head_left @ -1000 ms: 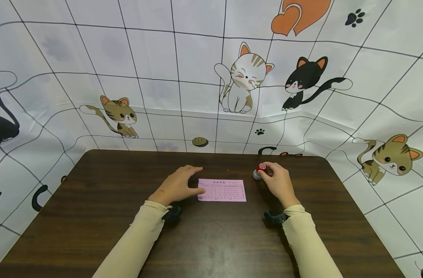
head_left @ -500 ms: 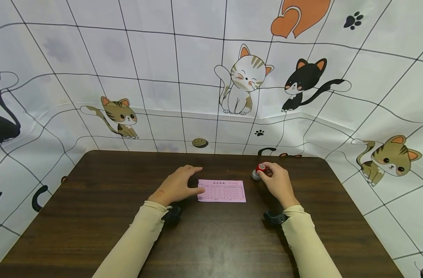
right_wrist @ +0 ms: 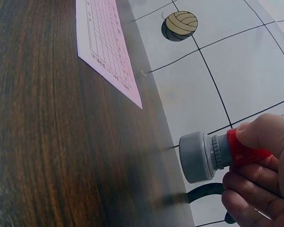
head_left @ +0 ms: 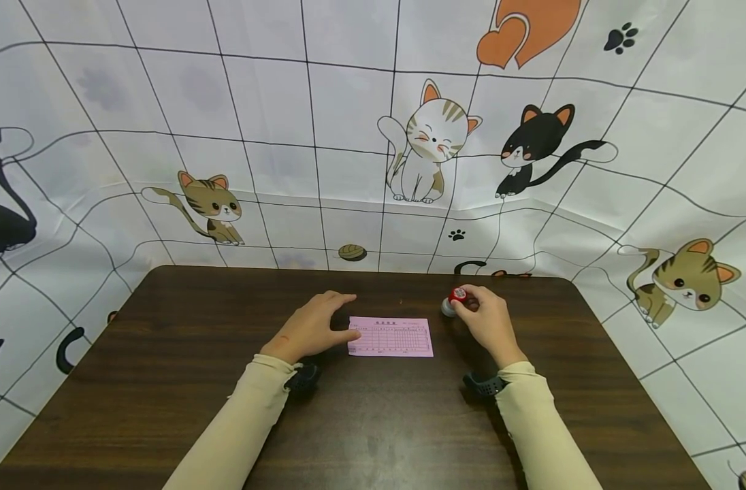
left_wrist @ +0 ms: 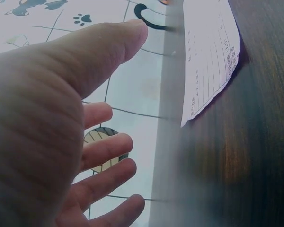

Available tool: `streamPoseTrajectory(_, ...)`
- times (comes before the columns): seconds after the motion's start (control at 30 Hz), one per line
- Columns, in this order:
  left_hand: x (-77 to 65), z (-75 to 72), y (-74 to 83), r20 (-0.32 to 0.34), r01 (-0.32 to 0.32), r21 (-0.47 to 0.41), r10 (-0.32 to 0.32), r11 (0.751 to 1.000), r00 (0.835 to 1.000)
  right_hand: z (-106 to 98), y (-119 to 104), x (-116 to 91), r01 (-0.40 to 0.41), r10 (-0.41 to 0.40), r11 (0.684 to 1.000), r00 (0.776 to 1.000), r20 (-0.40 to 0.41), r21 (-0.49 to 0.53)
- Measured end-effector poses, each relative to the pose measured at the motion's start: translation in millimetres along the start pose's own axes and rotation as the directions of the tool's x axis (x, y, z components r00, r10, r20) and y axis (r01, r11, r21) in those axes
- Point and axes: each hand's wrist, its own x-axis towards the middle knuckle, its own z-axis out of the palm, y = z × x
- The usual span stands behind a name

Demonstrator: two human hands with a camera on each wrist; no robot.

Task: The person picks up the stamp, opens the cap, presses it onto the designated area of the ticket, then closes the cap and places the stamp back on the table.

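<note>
A pink printed form (head_left: 390,337) with a ruled table lies on the brown table. My left hand (head_left: 312,328) is just left of it, fingers spread, its thumb tip overlapping the form's left edge in the head view. The left wrist view shows that thumb (left_wrist: 109,47) apart from the paper, with nothing in the hand. To the right of the form, my right hand (head_left: 491,323) pinches the red top of a round stamp (right_wrist: 248,149) between thumb and fingers. The stamp's grey capped end (right_wrist: 196,157) points away from the hand. Whether it touches the table, I cannot tell.
The dark wooden table (head_left: 373,435) reaches to a white wall covering (head_left: 275,170) printed with cats and grid lines, directly behind its far edge. Each wrist wears a dark band (head_left: 486,385).
My right hand has shifted very slightly left with the stamp, towards the form. My left hand and the form stay as they were.
</note>
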Motion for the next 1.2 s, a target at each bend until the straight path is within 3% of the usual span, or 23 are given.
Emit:
streamPoseTrajectory(0.77, -0.1, -3.1, 2.3, -0.003, -0.005, 0.005, 0.005, 1.000, 1.000, 1, -13, 1, 0.034, -0.033, 0.998, 0.999, -0.014, 0.053)
streamPoseTrajectory(1.2, 0.1, -5.9, 6.2, -0.027, -0.017, 0.000, 0.017, 1.000, 0.999, 8, -31, 0, 0.081, -0.081, 0.986, 0.997, -0.008, 0.145)
